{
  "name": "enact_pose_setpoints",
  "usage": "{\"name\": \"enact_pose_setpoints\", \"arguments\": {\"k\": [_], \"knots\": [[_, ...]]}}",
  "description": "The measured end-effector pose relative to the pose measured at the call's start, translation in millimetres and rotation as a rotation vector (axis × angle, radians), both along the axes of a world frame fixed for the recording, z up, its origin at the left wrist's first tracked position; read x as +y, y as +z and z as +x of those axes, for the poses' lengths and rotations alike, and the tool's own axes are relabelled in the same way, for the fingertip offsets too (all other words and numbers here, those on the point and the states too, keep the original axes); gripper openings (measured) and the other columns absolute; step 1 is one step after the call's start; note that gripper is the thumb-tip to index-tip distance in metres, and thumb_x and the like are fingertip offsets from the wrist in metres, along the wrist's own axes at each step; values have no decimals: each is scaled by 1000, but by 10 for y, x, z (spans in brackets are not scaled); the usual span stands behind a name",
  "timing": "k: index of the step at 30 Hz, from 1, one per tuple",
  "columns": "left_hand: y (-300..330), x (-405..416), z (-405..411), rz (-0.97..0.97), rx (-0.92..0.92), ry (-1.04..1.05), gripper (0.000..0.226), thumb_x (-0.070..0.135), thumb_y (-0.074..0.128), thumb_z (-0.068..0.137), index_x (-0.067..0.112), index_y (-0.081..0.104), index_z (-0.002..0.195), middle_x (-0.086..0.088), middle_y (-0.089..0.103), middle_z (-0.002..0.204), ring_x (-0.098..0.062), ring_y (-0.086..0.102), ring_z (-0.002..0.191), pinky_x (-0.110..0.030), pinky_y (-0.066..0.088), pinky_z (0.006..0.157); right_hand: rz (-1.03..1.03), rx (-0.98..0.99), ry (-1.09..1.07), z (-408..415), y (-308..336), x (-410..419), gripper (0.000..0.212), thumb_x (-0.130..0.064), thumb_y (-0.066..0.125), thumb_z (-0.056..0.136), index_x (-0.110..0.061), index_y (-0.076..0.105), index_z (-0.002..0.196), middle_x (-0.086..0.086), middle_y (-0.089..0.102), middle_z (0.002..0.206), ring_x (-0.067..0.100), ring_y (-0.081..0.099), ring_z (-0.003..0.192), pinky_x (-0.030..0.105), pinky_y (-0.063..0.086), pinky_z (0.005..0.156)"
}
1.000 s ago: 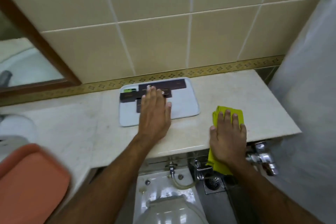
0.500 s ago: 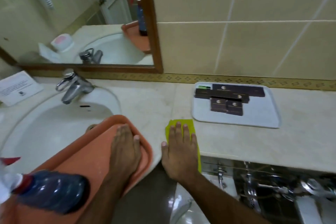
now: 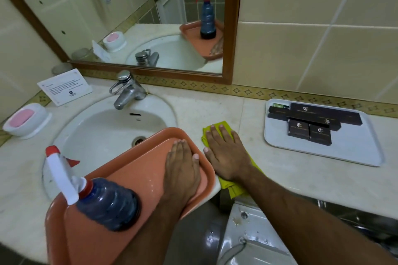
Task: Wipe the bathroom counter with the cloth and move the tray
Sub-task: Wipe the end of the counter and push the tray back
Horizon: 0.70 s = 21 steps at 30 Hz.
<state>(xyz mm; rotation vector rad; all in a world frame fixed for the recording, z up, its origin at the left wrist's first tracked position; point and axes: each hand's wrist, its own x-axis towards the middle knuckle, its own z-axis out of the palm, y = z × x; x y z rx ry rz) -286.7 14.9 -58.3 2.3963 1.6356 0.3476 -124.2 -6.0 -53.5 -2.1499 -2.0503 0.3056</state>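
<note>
Left grip: left hand [image 3: 182, 164] laid flat, fingers straight and together, palm down inside the orange tray [image 3: 120, 180]; it clasps nothing.
Right grip: right hand [image 3: 226, 153] flat with fingers extended, pressing the yellow cloth [image 3: 215, 127] onto the worktop [image 3: 290, 178]; no fingers curl round the cloth.
Worktop: pale marble-look slab with an inset white basin [image 3: 103, 127] and a chrome tap [image 3: 127, 90] at its back edge.
Room: cream wall tiles, a patterned border strip along the worktop's back edge, a wood-framed mirror [image 3: 137, 17] above the basin.
Orange tray: lies across the basin's front rim and overhangs the worktop's front edge; long axis runs diagonally, from the near-left front edge up toward the worktop's middle.
Spray bottle [image 3: 94, 191]: stands on the near-left end of the orange tray, its nozzle pointing left.
Yellow cloth: just right of the orange tray's far corner, its near end hanging over the worktop's front edge; long axis runs front to back.
White tray [image 3: 344, 153]: right part of the worktop near the back edge, carrying dark boxes [image 3: 310, 122].
Other items: soap dish [image 3: 25, 119] at the left edge; printed card [image 3: 64, 86] at the back left corner.
Change from half a second earlier: both hands rest on the same things; the right hand and cloth sit further from the front edge.
</note>
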Motion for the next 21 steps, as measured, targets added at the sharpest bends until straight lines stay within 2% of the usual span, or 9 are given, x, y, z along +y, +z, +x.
{"name": "enact_pose_setpoints", "arguments": {"k": [4, 6, 8, 10, 13, 14, 16, 18, 21], "knots": [[-17, -55, 5, 12, 13, -11, 64, 37, 21, 97, 1, 30, 148, -16, 34, 156, -28, 27, 146, -38, 14, 120, 65, 166, -37, 7, 112, 129, 59, -46, 26, 102, -15, 28, 152, 7, 25, 163, 24, 15, 152, 48, 14, 123], [9, -59, 13, -3, 16, -11, 63, 36, 23, 97, 0, 30, 148, -17, 33, 156, -29, 27, 146, -39, 14, 120, 155, 292, -197, 48, 200, 70, 53, -37, 39, 102, -7, 42, 145, 15, 43, 152, 30, 34, 144, 44, 26, 118], [42, -61, -7, -25, -5, -28, 61, 34, 26, 99, 0, 29, 149, -17, 32, 157, -28, 25, 147, -39, 12, 121, 226, 136, -433, 76, 243, -98, 43, -38, 52, 94, -8, 60, 123, 17, 65, 123, 37, 55, 116, 45, 42, 98], [89, -30, -48, -68, -53, -61, 59, 34, 28, 101, 1, 27, 150, -16, 30, 158, -27, 23, 147, -37, 11, 122, 130, -30, -627, 49, 294, -343, 41, -50, 61, 83, -12, 66, 98, 13, 69, 97, 37, 60, 94, 44, 46, 79], [209, 44, -61, -176, -175, -50, 56, 33, 35, 101, 1, 35, 146, -16, 38, 154, -27, 30, 144, -37, 17, 121, -91, 40, -757, 24, 354, -524, 47, -54, 60, 80, -11, 66, 97, 14, 69, 101, 37, 60, 97, 43, 46, 81], [270, 67, -50, -213, -247, 4, 52, 32, 39, 100, 1, 44, 140, -16, 46, 147, -29, 38, 138, -39, 25, 118, -119, 90, -774, 42, 392, -499, 41, -46, 60, 82, -10, 65, 102, 14, 68, 107, 37, 58, 103, 43, 45, 85], [417, 86, -17, -207, -433, 163, 30, 29, 46, 96, 7, 61, 110, -14, 65, 118, -32, 55, 116, -39, 40, 100, -151, 273, -793, 90, 542, -349, 34, -27, 58, 81, -8, 61, 108, 16, 65, 117, 38, 57, 110, 42, 47, 88], [514, 53, 11, -217, -585, 322, 19, 29, 47, 93, 18, 59, 84, -5, 66, 93, -30, 60, 96, -34, 41, 82, -191, 442, -747, 114, 810, -164, 33, -21, 58, 79, -6, 61, 108, 18, 65, 119, 38, 61, 107, 39, 51, 82], [601, 22, 84, -449, -871, 510, 31, 33, 39, 93, 15, 59, 76, -12, 68, 84, -29, 62, 73, -34, 49, 68, -185, 434, -559, 34, 1278, 77, 9, -17, 58, 79, -10, 57, 83, 16, 65, 96, 33, 60, 86, 29, 44, 65]]}}
